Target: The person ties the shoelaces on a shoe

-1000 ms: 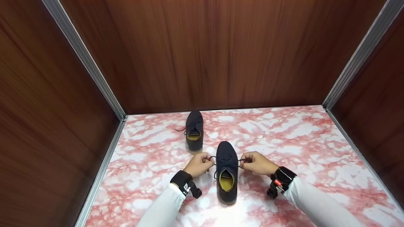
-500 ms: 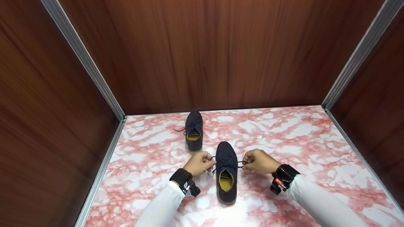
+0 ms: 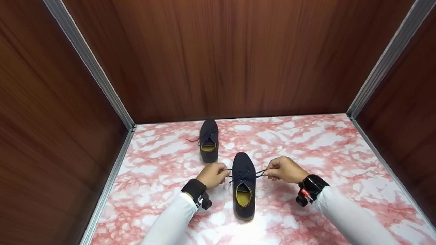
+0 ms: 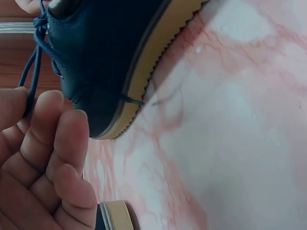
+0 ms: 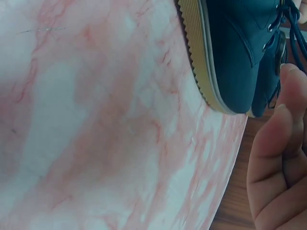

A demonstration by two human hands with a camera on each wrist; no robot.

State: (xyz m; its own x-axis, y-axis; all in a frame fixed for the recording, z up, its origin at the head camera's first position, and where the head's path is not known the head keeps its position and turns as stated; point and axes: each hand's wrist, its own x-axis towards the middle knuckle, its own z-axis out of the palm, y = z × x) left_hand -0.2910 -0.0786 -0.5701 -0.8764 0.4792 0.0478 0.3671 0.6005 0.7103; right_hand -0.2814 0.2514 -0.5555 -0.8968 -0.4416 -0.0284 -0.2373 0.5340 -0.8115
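A dark navy lace-up shoe [image 3: 243, 161] with a yellow insole stands upright, toe pointing away, between both hands. On its left side my left hand [image 3: 213, 176] pinches a loop of the shoelace between thumb and forefinger. My right hand [image 3: 286, 169] pinches another loop, drawn out to the right. Both loops run to a knot [image 4: 41, 22] over the tongue, seen close up in the left wrist view. One loose lace end [image 4: 132, 99] hangs down over the shoe's side. The pale sole with its ridged edge [image 5: 196, 57] rests on the tabletop.
A second matching shoe [image 3: 208, 129] stands farther back to the left, a loose lace [image 3: 192, 140] trailing off its left side. The red-and-white marbled tabletop [image 3: 313, 143] is bounded by brown wood-look panels [image 3: 218, 61] at the back and sides, with metal strips in the corners.
My right hand has moved right and slightly away, drawing its lace loop out longer. My left hand has shifted a little to the left. Both shoes stay in place.
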